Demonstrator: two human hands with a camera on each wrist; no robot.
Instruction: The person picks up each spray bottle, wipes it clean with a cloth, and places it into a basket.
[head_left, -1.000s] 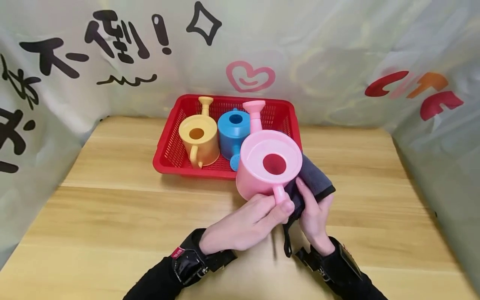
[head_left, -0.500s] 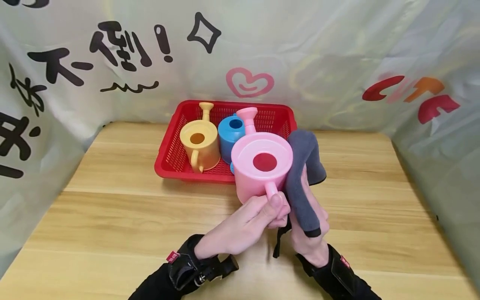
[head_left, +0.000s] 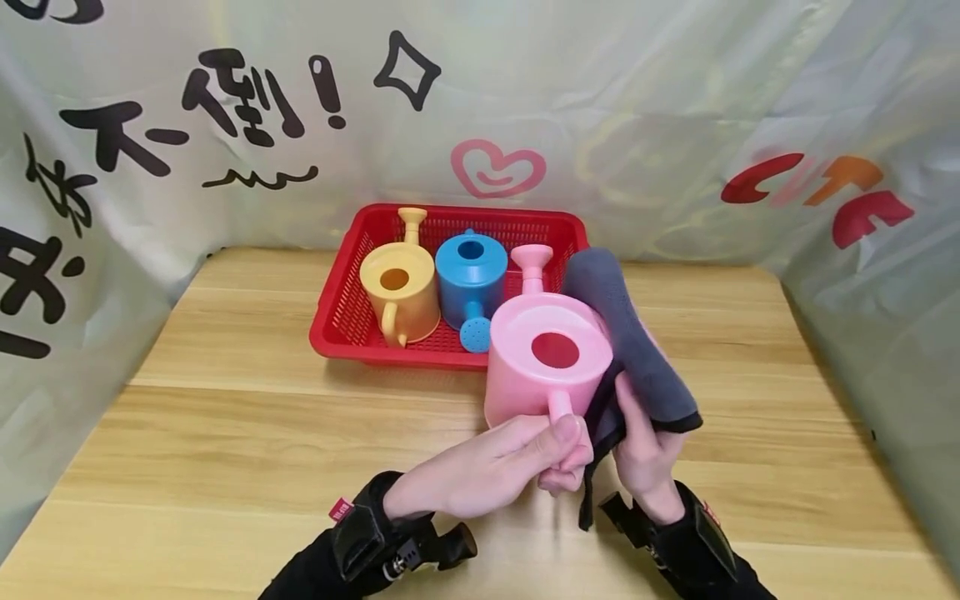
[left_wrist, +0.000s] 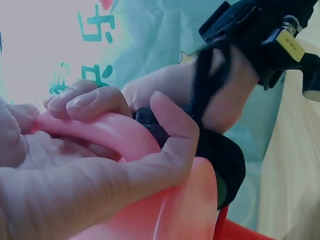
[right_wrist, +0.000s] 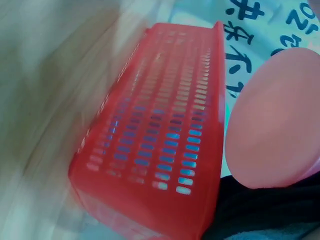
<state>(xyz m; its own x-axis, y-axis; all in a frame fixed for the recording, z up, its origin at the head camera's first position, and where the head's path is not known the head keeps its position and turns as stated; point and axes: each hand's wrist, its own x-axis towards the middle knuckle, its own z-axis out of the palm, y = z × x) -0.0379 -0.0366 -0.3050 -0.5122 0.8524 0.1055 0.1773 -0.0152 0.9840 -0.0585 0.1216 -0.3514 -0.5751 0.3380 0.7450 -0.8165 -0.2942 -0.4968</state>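
Observation:
A pink watering can (head_left: pixel 517 375) is held up in front of the basket, its spout pointing away. My left hand (head_left: pixel 495 467) grips it by the handle, fingers curled round the handle in the left wrist view (left_wrist: pixel 100 127). Against the can's right side lies a dark grey cloth (head_left: pixel 637 342) with black edging and a hanging loop. My right hand (head_left: pixel 648 446) holds this cloth, thumb in front and the other fingers mostly hidden under it. From the right wrist view, the can's round bottom (right_wrist: pixel 275 120) shows beside the black edge of the cloth (right_wrist: pixel 255 205).
A red perforated basket (head_left: pixel 405 357) stands at the back of the wooden table (head_left: pixel 247 433). In it are a yellow watering can (head_left: pixel 408 304) and a blue watering can (head_left: pixel 472 275). A printed fabric backdrop (head_left: pixel 645 108) rises behind and at both sides.
The pink can has shifted right and a little nearer, uncovering more of the blue can. The cloth has slid over its right side, and my right hand has turned with it.

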